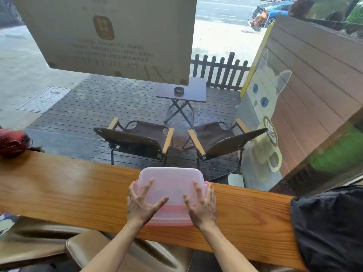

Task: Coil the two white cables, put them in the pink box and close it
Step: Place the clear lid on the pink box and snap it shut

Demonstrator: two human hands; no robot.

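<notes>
A wooden counter (pixel 59 185) faced a window; outside, two folding chairs (pixel 137 140) and a small table (pixel 182 91) stood on decking.

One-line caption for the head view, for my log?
Both hands, left and right, press the lid onto the pink box on the wooden counter.

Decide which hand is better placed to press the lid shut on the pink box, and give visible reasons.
Neither clearly: the left hand and right hand lie spread on the lid at matching spots either side, so both should press together on the pink box.
</notes>
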